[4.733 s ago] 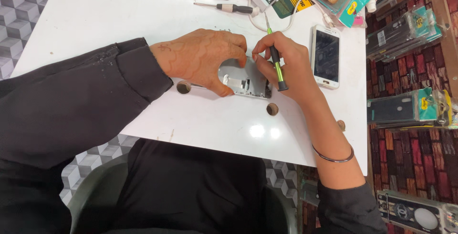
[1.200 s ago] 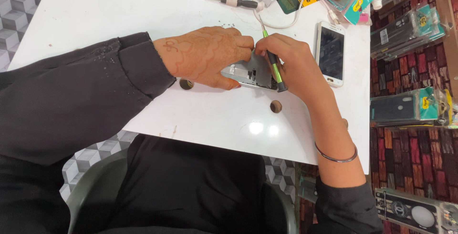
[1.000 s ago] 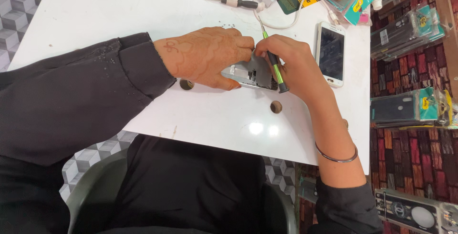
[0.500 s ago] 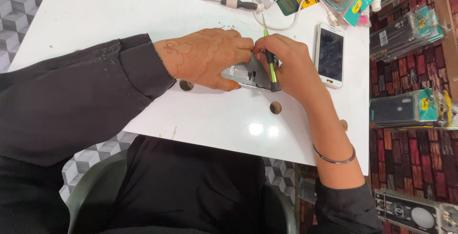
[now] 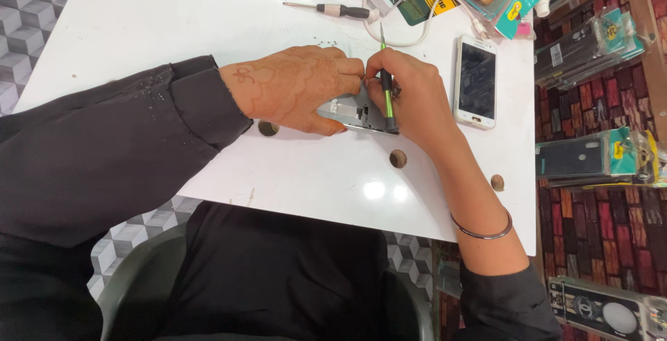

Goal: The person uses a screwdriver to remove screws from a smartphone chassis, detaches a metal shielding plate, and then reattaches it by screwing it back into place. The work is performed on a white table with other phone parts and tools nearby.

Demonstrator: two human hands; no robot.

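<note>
1. Head view: an opened phone (image 5: 358, 112) lies with its silvery inner frame up, near the middle of the white surface (image 5: 174, 42), between both hands.
2. The left hand (image 5: 295, 91) is curled over the phone's left end, fingers bent and pressing it down onto the surface, thumb along its near edge. A firm, flat hold like this is what keeps the frame from turning under the tool.
3. The right hand (image 5: 410, 98) is closed in a pinch on a slim green-and-black screwdriver (image 5: 385, 91), which lies slanted across the phone's right end; its metal shaft points to the far side (whether either end sits in a screw head is hidden by the fingers).
4. My judgement: the work goes best with the driver held square to the screw, light downward pressure, and turning from the fingertips only, so the tiny head does not strip.
5. Tiny dark specks, probably loose screws (image 5: 326, 44), lie just beyond the left hand; I would keep sleeves clear of them.
6. To the right lies a white smartphone (image 5: 476, 80), screen up, just beside the right hand. A second screwdriver (image 5: 333, 10) and a white cable (image 5: 424, 25) lie farther off.
</note>
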